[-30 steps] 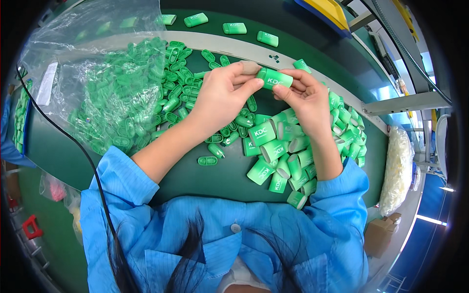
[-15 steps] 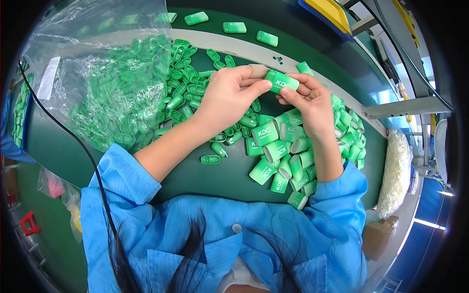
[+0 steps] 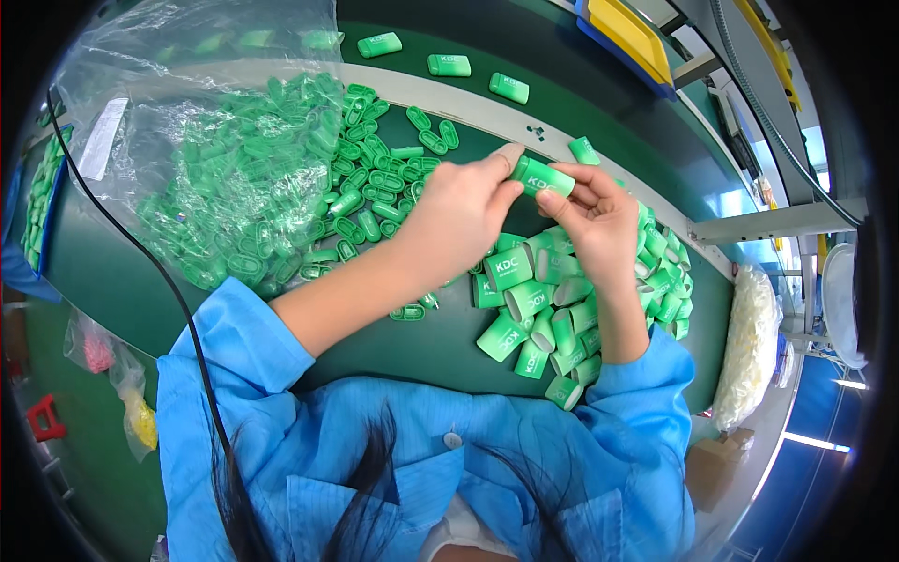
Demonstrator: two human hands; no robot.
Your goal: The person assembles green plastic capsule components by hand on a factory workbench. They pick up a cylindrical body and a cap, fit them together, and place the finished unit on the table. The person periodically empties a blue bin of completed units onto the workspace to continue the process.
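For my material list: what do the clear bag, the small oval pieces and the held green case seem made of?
Clear bag: thin plastic film, glossy; it wrinkles and shows things through.
Small oval pieces: probably moulded plastic, shiny; highlights, matching shapes.
Held green case: perhaps plastic, satin; its colour fades smoothly, but coated metal is possible.

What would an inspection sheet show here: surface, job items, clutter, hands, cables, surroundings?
Surface: dark green tabletop, heaped with parts.
Job items: green case held up; green shells piled right, green oval parts left.
Clutter: clear plastic over many oval parts; inside or beneath, cannot tell.
Hands: right hand grips the case; left hand at its left end, grip unclear.
Cables: black cable crosses the left sleeve.
Surroundings: yellow tray upper right; bag of pale pieces right; cardboard box lower right.
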